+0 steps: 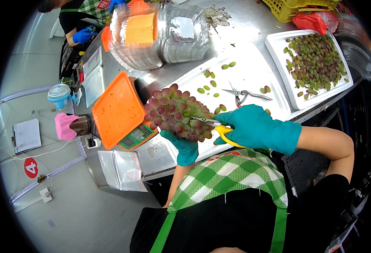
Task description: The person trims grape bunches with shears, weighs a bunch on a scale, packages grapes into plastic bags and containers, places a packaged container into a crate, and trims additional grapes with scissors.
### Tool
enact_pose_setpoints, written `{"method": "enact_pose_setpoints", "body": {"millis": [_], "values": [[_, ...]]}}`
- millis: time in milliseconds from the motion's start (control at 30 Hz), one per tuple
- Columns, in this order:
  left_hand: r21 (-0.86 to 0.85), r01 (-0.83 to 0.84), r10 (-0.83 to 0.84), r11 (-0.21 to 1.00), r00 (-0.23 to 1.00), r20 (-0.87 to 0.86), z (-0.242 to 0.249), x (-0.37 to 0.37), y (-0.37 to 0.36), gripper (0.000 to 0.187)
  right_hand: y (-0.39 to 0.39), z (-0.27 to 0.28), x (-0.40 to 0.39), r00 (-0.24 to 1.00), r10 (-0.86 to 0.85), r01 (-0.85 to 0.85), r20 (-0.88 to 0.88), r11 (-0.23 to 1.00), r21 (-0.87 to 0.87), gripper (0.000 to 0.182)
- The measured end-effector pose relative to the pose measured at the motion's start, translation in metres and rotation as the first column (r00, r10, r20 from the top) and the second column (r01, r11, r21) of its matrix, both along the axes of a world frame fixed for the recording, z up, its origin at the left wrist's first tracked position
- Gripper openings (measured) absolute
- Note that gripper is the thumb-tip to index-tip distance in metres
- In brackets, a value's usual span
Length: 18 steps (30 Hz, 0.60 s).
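A large bunch of reddish-green grapes [175,110] rests in my left hand [183,147], which wears a teal glove and supports it from below; most of those fingers are behind the fruit. My right hand [250,126], also gloved, grips yellow-handled scissors [224,131]. Their narrow blades reach into the right side of the bunch. Under and behind the bunch lies a white tray [253,63] with several loose grapes [210,83] on it. Red-handled pruning shears [245,95] lie on that tray with their blades apart.
An orange scale [120,111] stands left of the bunch, plastic bags [122,170] below it. Stacked clear clamshell boxes [151,38] are at the back. At right sits another white tray [274,46] heaped with loose grapes. A co-worker's blue-gloved hand [83,36] shows at upper left.
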<state>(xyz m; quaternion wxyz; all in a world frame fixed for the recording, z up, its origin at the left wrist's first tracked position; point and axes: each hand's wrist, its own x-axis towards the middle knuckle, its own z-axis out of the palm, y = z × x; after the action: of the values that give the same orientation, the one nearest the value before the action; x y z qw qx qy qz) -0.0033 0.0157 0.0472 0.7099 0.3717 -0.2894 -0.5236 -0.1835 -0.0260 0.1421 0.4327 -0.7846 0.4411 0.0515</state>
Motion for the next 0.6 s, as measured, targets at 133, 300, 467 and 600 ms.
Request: {"method": "enact_pose_setpoints", "body": {"millis": [133, 300, 467, 600], "values": [[0.052, -0.033, 0.033, 0.998, 0.999, 0.001, 0.006, -0.005, -0.001, 0.074, 0.001, -0.004, -0.002, 0.999, 0.005, -0.003, 0.037, 0.998, -0.061, 0.050], [0.036, -0.008, 0.010, 0.999, 0.998, -0.058, -0.001, -0.001, -0.001, 0.074, 0.001, -0.010, 0.000, 1.000, -0.013, 0.015, 0.016, 0.995, -0.097, 0.045], [0.003, 0.023, -0.023, 1.000, 0.994, -0.111, -0.006, 0.005, -0.004, 0.077, 0.002, -0.005, 0.000, 0.999, 0.008, 0.000, 0.044, 0.984, -0.179, 0.039], [0.018, -0.021, 0.023, 1.000, 0.992, -0.123, -0.006, 0.003, -0.004, 0.079, 0.004, -0.009, -0.001, 0.998, 0.021, -0.005, 0.065, 0.972, -0.237, 0.042]]}}
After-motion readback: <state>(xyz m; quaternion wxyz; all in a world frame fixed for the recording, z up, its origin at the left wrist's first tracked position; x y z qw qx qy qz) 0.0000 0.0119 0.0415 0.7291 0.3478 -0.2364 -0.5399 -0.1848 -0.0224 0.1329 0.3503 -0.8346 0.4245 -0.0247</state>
